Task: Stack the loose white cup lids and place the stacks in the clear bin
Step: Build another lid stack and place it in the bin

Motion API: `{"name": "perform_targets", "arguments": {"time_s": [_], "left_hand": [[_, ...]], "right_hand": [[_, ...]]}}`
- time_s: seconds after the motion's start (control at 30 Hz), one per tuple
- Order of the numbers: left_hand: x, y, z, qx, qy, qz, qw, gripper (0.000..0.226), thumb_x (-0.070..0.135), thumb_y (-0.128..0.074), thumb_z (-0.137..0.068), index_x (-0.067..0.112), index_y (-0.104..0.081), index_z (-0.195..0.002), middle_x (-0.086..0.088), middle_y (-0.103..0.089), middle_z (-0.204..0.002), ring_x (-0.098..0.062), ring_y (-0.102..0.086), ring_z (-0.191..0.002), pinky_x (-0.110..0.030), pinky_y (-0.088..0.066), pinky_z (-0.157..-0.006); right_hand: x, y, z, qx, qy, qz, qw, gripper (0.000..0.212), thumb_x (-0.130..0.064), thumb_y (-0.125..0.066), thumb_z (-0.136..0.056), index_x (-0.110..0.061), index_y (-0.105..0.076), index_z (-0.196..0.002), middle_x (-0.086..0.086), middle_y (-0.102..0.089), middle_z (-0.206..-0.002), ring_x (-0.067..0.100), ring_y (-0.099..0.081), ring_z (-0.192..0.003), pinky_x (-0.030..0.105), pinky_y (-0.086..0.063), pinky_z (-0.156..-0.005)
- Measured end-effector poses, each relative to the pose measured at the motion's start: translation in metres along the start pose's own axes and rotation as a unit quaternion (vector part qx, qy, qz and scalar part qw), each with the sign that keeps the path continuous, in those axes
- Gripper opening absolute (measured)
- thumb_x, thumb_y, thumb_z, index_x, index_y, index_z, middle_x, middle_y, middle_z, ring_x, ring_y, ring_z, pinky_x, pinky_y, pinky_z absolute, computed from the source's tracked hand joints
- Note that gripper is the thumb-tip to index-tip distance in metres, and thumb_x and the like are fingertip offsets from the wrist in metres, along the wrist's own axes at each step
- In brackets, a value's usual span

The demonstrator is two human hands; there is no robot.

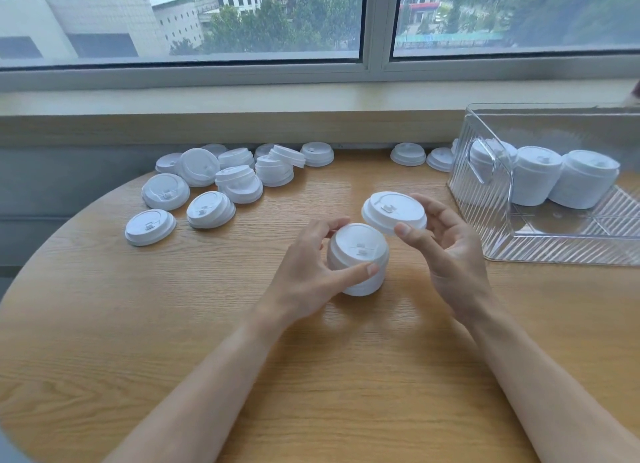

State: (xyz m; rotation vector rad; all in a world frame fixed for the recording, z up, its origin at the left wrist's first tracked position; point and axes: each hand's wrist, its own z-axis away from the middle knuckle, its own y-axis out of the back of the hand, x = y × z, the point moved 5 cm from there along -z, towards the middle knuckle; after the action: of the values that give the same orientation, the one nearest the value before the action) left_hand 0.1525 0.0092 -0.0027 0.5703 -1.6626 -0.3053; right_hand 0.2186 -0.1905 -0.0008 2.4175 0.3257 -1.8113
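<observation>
A stack of white cup lids (358, 254) stands on the wooden table at the centre, and my left hand (311, 268) wraps around its left side. My right hand (446, 240) holds a single white lid (393, 211) by its rim, tilted, just above and to the right of the stack's top. Several loose lids (207, 185) lie scattered at the back left, some overlapping. Two more loose lids (408, 154) rest near the wall. The clear bin (502, 247) stands at the right with three lid stacks (535, 175) inside.
The round wooden table (173, 324) ends against a low wall and windowsill (242, 98) at the back. The bin's ribbed wall has a handle (485, 161) on its left side. The table's curved edge runs along the left.
</observation>
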Motion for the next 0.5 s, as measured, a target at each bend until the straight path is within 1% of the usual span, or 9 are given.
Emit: {"name": "perform_targets", "arguments": {"time_s": [0.07,0.1,0.17,0.23,0.3,0.37,0.4,0.5], "left_hand": [[-0.003,0.0,0.001,-0.021,0.009,0.02,1.0,0.082,0.052,-0.09,-0.071,0.03,-0.055,-0.143,0.022,-0.063,-0.129,0.011,-0.054,-0.12,-0.037,-0.05,-0.108],[-0.005,0.001,0.001,-0.028,0.013,0.03,0.999,0.083,0.053,-0.088,-0.07,0.032,-0.055,-0.143,0.021,-0.064,-0.13,0.007,-0.057,-0.122,-0.039,-0.05,-0.109],[-0.009,0.002,0.001,-0.035,0.02,0.045,0.998,0.073,0.051,-0.087,-0.071,0.041,-0.056,-0.136,0.022,-0.067,-0.129,0.003,-0.061,-0.122,-0.039,-0.05,-0.109],[-0.009,0.004,0.001,-0.041,0.019,0.041,0.998,0.066,0.052,-0.086,-0.072,0.048,-0.056,-0.13,0.026,-0.067,-0.128,0.006,-0.059,-0.123,-0.038,-0.047,-0.112],[-0.005,0.007,0.001,-0.038,0.003,0.044,0.998,0.069,0.056,-0.081,-0.074,0.044,-0.056,-0.136,0.026,-0.064,-0.134,0.009,-0.053,-0.129,-0.039,-0.042,-0.117],[0.002,0.014,0.0,-0.026,-0.015,0.082,0.996,0.072,0.056,-0.074,-0.078,0.033,-0.056,-0.144,0.021,-0.061,-0.142,0.005,-0.05,-0.135,-0.041,-0.038,-0.119],[0.005,0.017,-0.001,-0.026,-0.017,0.105,0.994,0.069,0.055,-0.071,-0.081,0.032,-0.056,-0.144,0.02,-0.06,-0.143,0.003,-0.051,-0.137,-0.043,-0.037,-0.12],[0.013,0.018,-0.004,-0.062,-0.01,0.123,0.99,0.061,0.054,-0.069,-0.082,0.038,-0.059,-0.139,0.02,-0.063,-0.141,-0.001,-0.053,-0.136,-0.046,-0.037,-0.12]], "right_hand": [[0.001,-0.002,0.0,-0.02,-0.004,0.002,1.0,0.067,-0.044,-0.084,-0.072,-0.022,-0.063,-0.132,-0.008,-0.076,-0.121,0.008,-0.07,-0.114,0.017,-0.052,-0.091],[0.002,-0.003,0.0,-0.031,-0.006,0.003,0.999,0.068,-0.044,-0.084,-0.072,-0.021,-0.063,-0.133,-0.007,-0.075,-0.123,0.009,-0.07,-0.116,0.017,-0.053,-0.092],[0.004,-0.005,0.0,-0.055,-0.014,0.0,0.998,0.067,-0.043,-0.083,-0.074,-0.02,-0.064,-0.133,-0.005,-0.075,-0.125,0.011,-0.069,-0.118,0.017,-0.053,-0.092],[0.005,-0.009,0.001,-0.083,-0.02,0.001,0.996,0.063,-0.041,-0.082,-0.076,-0.021,-0.065,-0.133,-0.006,-0.075,-0.125,0.01,-0.069,-0.117,0.015,-0.052,-0.091],[0.006,-0.012,0.002,-0.105,-0.024,0.008,0.994,0.061,-0.04,-0.081,-0.078,-0.022,-0.065,-0.134,-0.008,-0.075,-0.125,0.007,-0.069,-0.117,0.013,-0.051,-0.091],[0.007,-0.014,0.002,-0.122,-0.031,0.01,0.992,0.063,-0.042,-0.08,-0.079,-0.021,-0.065,-0.137,-0.008,-0.074,-0.127,0.006,-0.068,-0.119,0.013,-0.05,-0.092],[0.008,-0.016,0.003,-0.129,-0.033,0.011,0.991,0.064,-0.043,-0.079,-0.08,-0.021,-0.064,-0.138,-0.008,-0.074,-0.127,0.006,-0.067,-0.12,0.013,-0.049,-0.093],[0.007,-0.019,0.004,-0.154,-0.038,0.014,0.987,0.063,-0.044,-0.075,-0.082,-0.022,-0.063,-0.139,-0.01,-0.073,-0.128,0.004,-0.066,-0.12,0.011,-0.047,-0.095]]}}
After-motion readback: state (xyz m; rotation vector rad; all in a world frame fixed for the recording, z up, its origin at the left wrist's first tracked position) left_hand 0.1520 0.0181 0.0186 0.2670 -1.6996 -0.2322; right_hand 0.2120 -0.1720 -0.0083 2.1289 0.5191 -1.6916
